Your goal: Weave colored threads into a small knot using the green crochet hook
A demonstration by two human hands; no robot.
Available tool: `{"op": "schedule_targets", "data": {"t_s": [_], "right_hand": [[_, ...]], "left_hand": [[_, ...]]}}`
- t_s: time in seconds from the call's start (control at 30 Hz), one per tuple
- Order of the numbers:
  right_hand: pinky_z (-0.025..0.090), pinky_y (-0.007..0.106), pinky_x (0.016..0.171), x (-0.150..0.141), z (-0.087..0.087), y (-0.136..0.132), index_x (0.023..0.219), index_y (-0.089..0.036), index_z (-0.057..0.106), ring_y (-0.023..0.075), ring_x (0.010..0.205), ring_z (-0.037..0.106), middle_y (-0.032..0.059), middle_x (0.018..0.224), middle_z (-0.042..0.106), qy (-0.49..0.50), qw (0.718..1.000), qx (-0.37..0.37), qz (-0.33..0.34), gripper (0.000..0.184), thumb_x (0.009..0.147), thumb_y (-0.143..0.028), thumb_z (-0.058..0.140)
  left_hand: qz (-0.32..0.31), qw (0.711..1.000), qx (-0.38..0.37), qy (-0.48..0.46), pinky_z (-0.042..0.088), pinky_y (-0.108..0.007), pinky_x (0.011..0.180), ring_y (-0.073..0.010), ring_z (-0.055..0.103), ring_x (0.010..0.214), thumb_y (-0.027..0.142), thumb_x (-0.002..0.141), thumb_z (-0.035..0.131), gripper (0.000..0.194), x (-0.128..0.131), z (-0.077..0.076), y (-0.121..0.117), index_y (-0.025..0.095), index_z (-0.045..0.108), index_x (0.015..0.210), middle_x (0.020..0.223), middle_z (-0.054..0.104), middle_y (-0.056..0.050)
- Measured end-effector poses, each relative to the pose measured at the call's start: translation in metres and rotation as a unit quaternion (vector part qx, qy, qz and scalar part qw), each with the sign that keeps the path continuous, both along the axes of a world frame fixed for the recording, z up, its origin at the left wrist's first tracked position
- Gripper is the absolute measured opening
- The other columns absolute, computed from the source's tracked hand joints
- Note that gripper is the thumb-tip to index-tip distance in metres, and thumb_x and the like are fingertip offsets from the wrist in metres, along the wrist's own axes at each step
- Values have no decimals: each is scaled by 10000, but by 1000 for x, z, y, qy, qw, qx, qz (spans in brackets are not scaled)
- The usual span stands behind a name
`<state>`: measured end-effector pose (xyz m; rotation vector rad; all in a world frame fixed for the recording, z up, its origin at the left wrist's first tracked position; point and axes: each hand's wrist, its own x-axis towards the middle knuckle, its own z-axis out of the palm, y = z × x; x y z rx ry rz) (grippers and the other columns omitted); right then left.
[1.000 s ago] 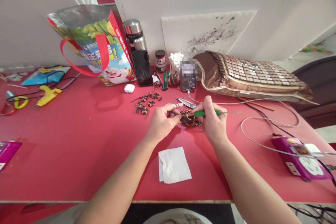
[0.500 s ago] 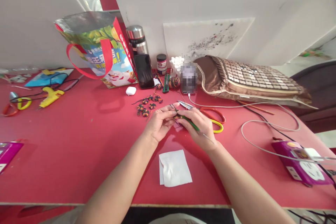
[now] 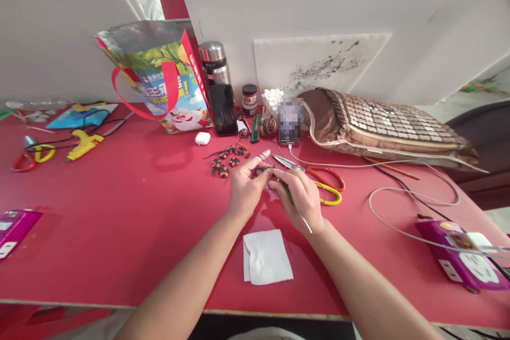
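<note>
My left hand (image 3: 247,187) pinches a small dark multicoloured crochet piece (image 3: 275,172), and a strand of yarn runs over its raised forefinger. In my right hand (image 3: 302,196) is a crochet hook (image 3: 305,222) with a green grip, its pale rear end sticking out toward the wrist. The hook's tip meets the piece between both hands, where fingers hide most of it. Just behind lie several small crocheted flowers (image 3: 234,162) in dark and orange yarn. A multicoloured yarn ball (image 3: 268,127) sits farther back. Large scissors (image 3: 331,196) with red and yellow handles lie beside my right hand.
A folded white tissue (image 3: 268,257) lies in front of my hands. Behind stand a phone (image 3: 290,130) on a cable, a dark phone (image 3: 223,110), a thermos (image 3: 213,56) and a shopping bag (image 3: 159,82). A cushion (image 3: 394,122) and purple power strip (image 3: 458,255) are right.
The view has shifted slightly, so things sit a little farther right. My left forefinger has lifted with the yarn, and my right hand has turned, tilting the hook more steeply.
</note>
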<state>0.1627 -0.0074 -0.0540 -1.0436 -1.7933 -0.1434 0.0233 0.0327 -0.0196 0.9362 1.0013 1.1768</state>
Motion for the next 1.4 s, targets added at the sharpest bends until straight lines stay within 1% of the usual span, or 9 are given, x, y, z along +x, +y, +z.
{"op": "schedule_targets", "data": {"t_s": [0.2,0.33,0.53,0.63,0.8,0.9,1.0,1.17,1.4], "right_hand": [[566,319,671,1,8,-7,1171,-230,746,193,712,688,61,875,769,116,991,-48,39,183,1036,-157,647],[525,304,636,4,17,-9,944,-228,754,171,647,664,29,758,741,189,973,-126,37,143,1034,-213,644],[474,304,591,13,32,-8,737,-227,745,163,583,595,17,659,709,301,927,-224,26,263,957,-369,721],[400,295,540,20,33,-3,698,-216,770,143,537,501,-3,580,622,370,887,-275,32,282,891,-420,786],[210,270,471,26,29,3,656,-182,796,84,463,322,-37,485,462,517,781,-338,91,319,778,-459,895],[164,257,468,25,30,6,645,-173,790,62,443,273,-60,462,394,548,749,-355,117,350,740,-483,924],[144,244,469,23,32,7,639,-176,779,52,435,241,-85,456,330,560,730,-368,137,369,723,-499,934],[183,241,469,15,33,4,649,-179,771,61,444,246,-87,453,324,571,710,-374,172,384,727,-517,937],[254,251,492,7,30,-1,737,-198,815,70,470,296,-59,495,433,579,721,-322,203,339,772,-510,944]], "left_hand": [[-7,990,87,109,422,-242,631,-92,468,646,180,760,786,448,-8,-5,5,208,869,1200,825,663,22],[-23,982,112,149,412,-254,635,-102,466,650,170,779,757,439,-11,-5,8,204,867,1202,835,655,18],[-67,960,180,202,408,-261,654,-124,498,677,140,806,722,356,-15,0,11,217,888,1112,829,654,1],[-99,956,189,201,424,-271,696,-140,550,726,154,810,735,285,-18,1,13,213,898,1035,840,670,-17],[-140,966,157,148,443,-283,728,-142,568,742,204,800,790,281,-20,-2,16,210,902,1058,828,651,-17],[-155,976,118,98,476,-289,752,-150,590,774,232,765,847,260,-20,0,16,210,906,1018,825,647,-16],[-165,982,82,49,493,-282,742,-150,596,784,273,706,922,263,-18,2,14,217,908,962,812,649,-9],[-171,985,-2,-30,537,-290,800,-164,654,814,199,561,1002,312,-11,2,9,211,907,857,813,738,-25],[-119,988,-53,-79,484,-271,647,-134,616,660,303,544,999,325,-2,-4,2,206,894,836,736,771,-39]]}}
